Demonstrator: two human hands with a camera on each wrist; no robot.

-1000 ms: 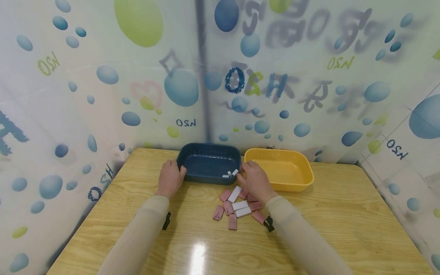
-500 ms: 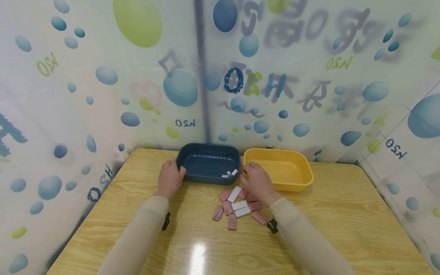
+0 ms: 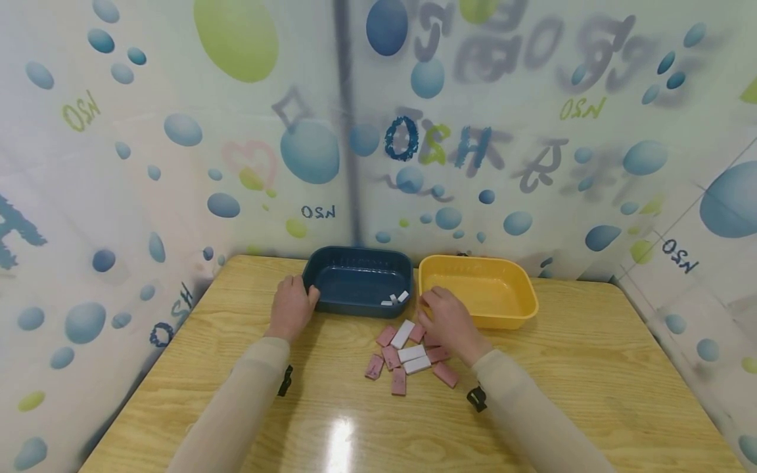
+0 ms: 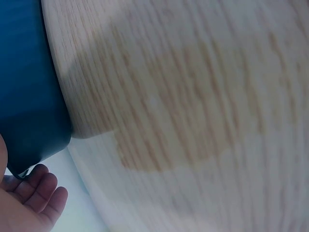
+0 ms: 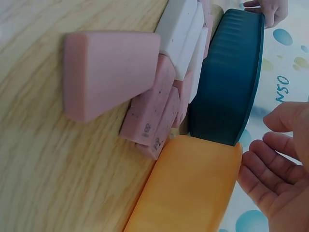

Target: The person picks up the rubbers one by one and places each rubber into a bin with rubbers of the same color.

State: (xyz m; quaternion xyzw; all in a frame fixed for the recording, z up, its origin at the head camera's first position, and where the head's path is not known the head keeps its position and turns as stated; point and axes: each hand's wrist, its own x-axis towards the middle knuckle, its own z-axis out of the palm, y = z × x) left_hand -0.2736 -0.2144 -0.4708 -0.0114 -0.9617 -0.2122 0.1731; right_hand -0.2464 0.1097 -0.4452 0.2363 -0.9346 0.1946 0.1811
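Note:
My left hand grips the left rim of the dark blue tray, thumb on the inner side and fingers outside, as the left wrist view shows at its corner. Small white pieces lie in that tray's front right corner. My right hand hovers at the left end of the yellow tray. Its fingers are loosely bent by the rim, thumb apart, with nothing between them. Below it lies a loose pile of pink erasers and white erasers, partly hidden by the hand.
The trays stand side by side at the back of the wooden table, close to a printed curtain behind them. Dark straps hang at both wrists.
My right hand has drawn slightly back and to the right, from the gap between the trays toward the yellow one. My left hand, the trays and the erasers have stayed put.

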